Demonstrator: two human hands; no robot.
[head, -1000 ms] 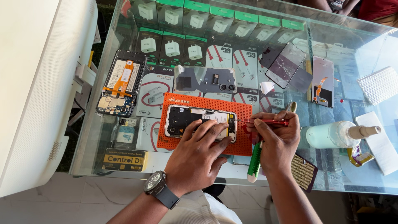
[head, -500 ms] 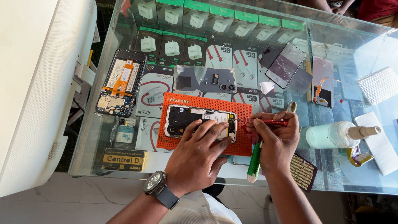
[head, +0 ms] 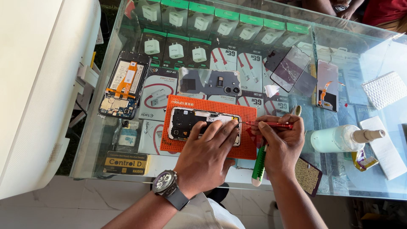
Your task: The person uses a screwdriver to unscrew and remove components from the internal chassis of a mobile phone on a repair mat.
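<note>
A glass counter point(head: 106, 167) fills the head view, with a white slab at the left and pale floor tiles below. On an orange mat point(head: 246, 146) lies an opened phone point(head: 186, 123), back cover off, its dark insides bare. The left hand point(head: 207, 154) lies spread over the phone's right half, fingers pressing it flat. The right hand point(head: 277, 142) pinches a red tool point(head: 271, 124), tip at the phone's top right corner, with a green-handled tool point(head: 258, 165) tucked under the palm. The strip-down looks well along: a grey back cover point(head: 210, 82) lies above the mat, a cracked screen point(head: 290, 68) and another panel point(head: 327, 85) to the right, and a second gutted phone point(head: 123, 85) at the left (its board and orange flex showing). The phone on the mat is not yet closed.

Under the glass, white boxes with green tops point(head: 193, 19) stand in rows, with red-and-white cable packs point(head: 250, 65) below them. A black-and-yellow label point(head: 126, 163) lies near the front edge. A pale green bottle point(head: 339, 138) lies at the right.
</note>
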